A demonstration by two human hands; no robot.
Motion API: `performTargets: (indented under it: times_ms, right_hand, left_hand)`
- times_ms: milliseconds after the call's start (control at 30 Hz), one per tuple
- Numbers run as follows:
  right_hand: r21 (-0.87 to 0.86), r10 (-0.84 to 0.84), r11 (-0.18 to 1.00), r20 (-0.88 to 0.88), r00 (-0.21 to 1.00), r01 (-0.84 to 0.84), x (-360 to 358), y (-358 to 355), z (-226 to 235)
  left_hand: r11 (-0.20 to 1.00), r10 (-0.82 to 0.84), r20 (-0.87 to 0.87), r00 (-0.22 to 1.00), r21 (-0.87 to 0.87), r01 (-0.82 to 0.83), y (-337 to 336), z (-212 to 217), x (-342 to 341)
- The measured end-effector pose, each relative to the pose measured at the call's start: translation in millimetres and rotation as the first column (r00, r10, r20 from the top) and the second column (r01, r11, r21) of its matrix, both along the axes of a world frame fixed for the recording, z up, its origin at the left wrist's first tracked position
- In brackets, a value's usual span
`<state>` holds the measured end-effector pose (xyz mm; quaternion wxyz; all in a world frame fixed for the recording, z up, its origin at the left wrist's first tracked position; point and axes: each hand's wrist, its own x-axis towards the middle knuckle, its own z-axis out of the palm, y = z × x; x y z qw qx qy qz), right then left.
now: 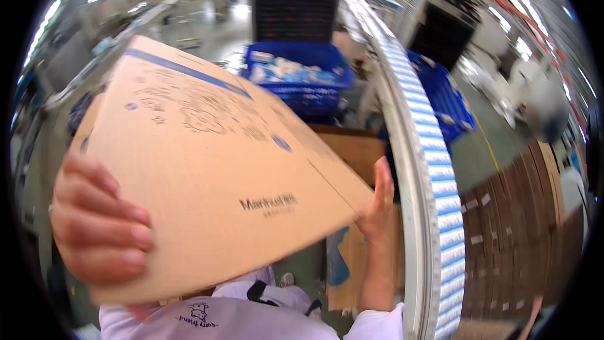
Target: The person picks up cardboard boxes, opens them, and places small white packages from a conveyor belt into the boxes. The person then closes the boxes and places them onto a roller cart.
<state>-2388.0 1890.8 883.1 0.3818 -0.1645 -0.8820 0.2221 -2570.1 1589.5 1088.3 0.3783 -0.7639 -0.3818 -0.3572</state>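
Note:
A large brown cardboard carton (201, 170) with dark printed line drawings and a blue strip of tape near its far edge is held up tilted in front of me. My left hand (100, 223) grips its near left edge, with the fingers curled over the printed face and the thumb hidden. At the right corner, my right hand (375, 204) presses against the carton's edge, its fingers pointing upward and partly behind the board. I cannot tell whether the carton is folded flat or opened out.
A metal rail (412, 214) with a blue-and-white striped band (440, 214) curves along my right. Ahead stands a blue basket (299, 97) full of white and blue items. Another blue bin (443, 104) sits beyond the rail. Stacked brown cartons (509, 239) fill the lower right.

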Motion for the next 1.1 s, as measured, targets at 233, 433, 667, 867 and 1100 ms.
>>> performTargets:
  times_ms: [233, 433, 667, 867, 1100]
  right_hand:
    - [0.077, -0.752, 0.632, 0.302, 0.586, 0.771, 203.3, -77.0, 15.3]
    - [0.395, -0.835, 0.377, 0.536, 0.123, 0.838, 116.1, -162.0, 30.6]
    - [-0.156, -0.665, 0.165, 0.712, 0.226, 0.974, 120.4, -109.1, 54.7]
    - [-0.069, -0.458, 0.255, 0.87, 0.183, 0.964, 181.4, -35.1, 72.1]
    - [-0.129, -0.466, 0.287, 0.847, 0.256, 0.949, 25.9, 5.9, 15.1]
  left_hand:
    - [0.763, -0.19, 0.96, 0.208, 0.011, 0.647, 255.2, -145.7, -150.0]
    - [0.681, 0.33, 0.859, 0.39, -0.503, 0.531, 431.8, -268.9, -26.3]
    - [0.56, 0.321, 0.947, 0.022, -0.208, 0.802, 461.7, -256.8, 22.4]
    - [0.333, 0.446, 0.894, 0.038, -0.205, 0.92, 438.2, -227.7, -38.0]
    - [-0.114, -0.232, 0.507, 0.83, -0.862, 0.495, 444.1, -221.8, -45.1]
